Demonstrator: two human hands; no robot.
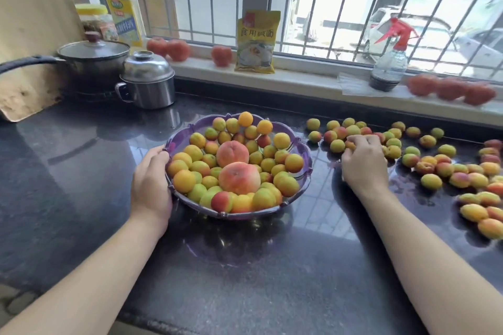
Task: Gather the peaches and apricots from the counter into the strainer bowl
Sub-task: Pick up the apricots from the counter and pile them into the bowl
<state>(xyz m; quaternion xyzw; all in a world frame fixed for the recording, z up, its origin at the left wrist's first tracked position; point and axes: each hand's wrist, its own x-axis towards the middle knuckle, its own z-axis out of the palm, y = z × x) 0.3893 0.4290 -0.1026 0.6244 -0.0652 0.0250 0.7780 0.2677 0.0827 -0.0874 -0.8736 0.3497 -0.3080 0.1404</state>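
Now your left hand [151, 185] grips the strainer bowl [304, 150] rim while right hand [363, 163] fingers [353, 141] close on apricots [337, 145] beside it; carry them in next

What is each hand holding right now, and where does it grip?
The left hand grips the purple strainer bowl by its left rim. The right hand curls its fingers over loose apricots on the counter, pinching at least one.

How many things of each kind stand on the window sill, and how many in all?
Tomatoes: 6
Oil bottle: 1
Yellow-lidded jar: 1
Yellow packet: 1
Spray bottle: 1
Total: 10
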